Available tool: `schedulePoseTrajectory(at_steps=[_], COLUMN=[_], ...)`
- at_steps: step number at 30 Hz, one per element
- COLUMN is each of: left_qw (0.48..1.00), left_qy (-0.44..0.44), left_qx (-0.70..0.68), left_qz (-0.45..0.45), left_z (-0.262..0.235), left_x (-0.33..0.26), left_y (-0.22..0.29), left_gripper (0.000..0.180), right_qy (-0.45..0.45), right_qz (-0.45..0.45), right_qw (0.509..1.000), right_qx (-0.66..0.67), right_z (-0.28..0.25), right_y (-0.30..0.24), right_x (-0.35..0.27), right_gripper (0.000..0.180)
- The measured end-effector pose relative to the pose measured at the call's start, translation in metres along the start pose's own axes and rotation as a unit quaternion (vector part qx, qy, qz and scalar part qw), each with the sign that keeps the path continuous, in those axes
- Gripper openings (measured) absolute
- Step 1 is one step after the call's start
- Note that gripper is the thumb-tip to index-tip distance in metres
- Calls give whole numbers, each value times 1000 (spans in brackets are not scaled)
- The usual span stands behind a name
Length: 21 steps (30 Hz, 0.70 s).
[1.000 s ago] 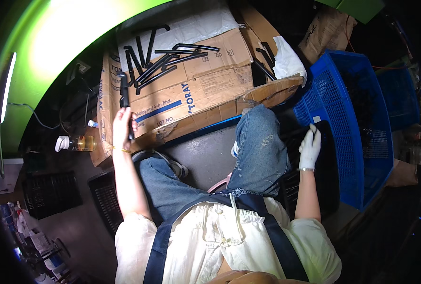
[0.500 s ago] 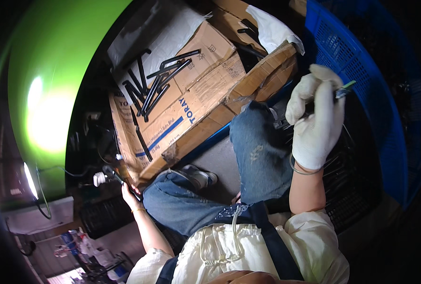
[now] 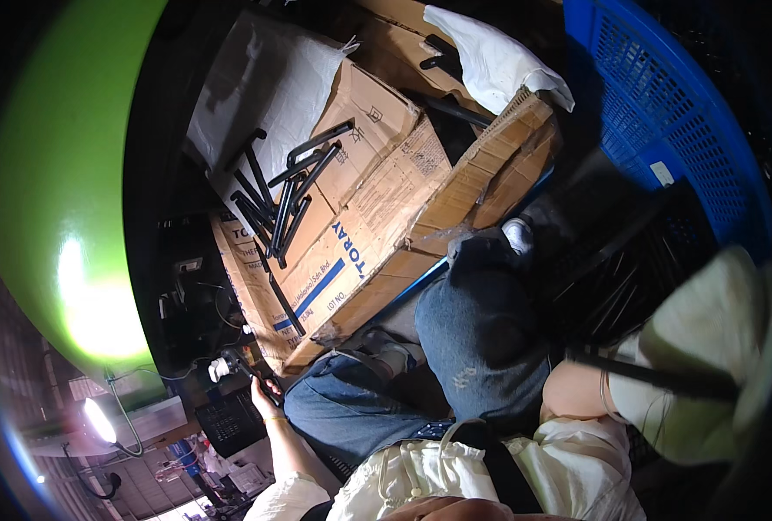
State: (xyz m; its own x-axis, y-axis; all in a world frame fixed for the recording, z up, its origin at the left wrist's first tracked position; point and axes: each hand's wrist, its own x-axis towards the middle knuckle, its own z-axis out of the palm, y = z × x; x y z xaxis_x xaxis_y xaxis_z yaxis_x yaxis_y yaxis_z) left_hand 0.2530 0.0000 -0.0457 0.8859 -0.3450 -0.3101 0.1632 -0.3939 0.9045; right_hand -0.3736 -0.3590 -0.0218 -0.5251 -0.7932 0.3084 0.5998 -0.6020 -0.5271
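Observation:
At the lower left, my bare left hand (image 3: 267,393) is closed around a dark, bar-like piece (image 3: 254,373), beside my bent knee. My right hand (image 3: 694,356) wears a white glove and is large and blurred at the right edge. A black bar (image 3: 655,373) runs across the glove; whether the fingers grip it is hidden by the blur. Several black bent bars (image 3: 281,195) lie in a loose pile on a flattened brown cardboard box (image 3: 377,200) in front of me.
A white plastic sheet (image 3: 260,95) covers the box's far left. A blue perforated basket (image 3: 664,104) stands at the far right, with dark thin parts (image 3: 620,286) below it. A big green rounded surface (image 3: 47,174) and a lit lamp (image 3: 99,421) are on the left.
My right hand has swung down and right, nearer the camera; the small green-tipped item it held no longer shows, and a black bar now crosses the glove. The view has shifted.

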Motion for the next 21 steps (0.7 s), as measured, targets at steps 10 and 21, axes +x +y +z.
schedulePoseTrajectory(at_steps=[10,21], left_qw=[999,999], left_qy=[0,-3], left_qx=[-27,-34], left_qz=[-17,-8], left_z=[-4,5], left_x=[-2,-6], left_y=[0,6], left_gripper=[33,33], right_qy=[33,43], right_qz=[-58,-112], right_qw=[992,967], right_qx=[-103,-225], right_z=[-23,-42], right_y=[15,4], right_x=[-8,-23], right_gripper=[26,26])
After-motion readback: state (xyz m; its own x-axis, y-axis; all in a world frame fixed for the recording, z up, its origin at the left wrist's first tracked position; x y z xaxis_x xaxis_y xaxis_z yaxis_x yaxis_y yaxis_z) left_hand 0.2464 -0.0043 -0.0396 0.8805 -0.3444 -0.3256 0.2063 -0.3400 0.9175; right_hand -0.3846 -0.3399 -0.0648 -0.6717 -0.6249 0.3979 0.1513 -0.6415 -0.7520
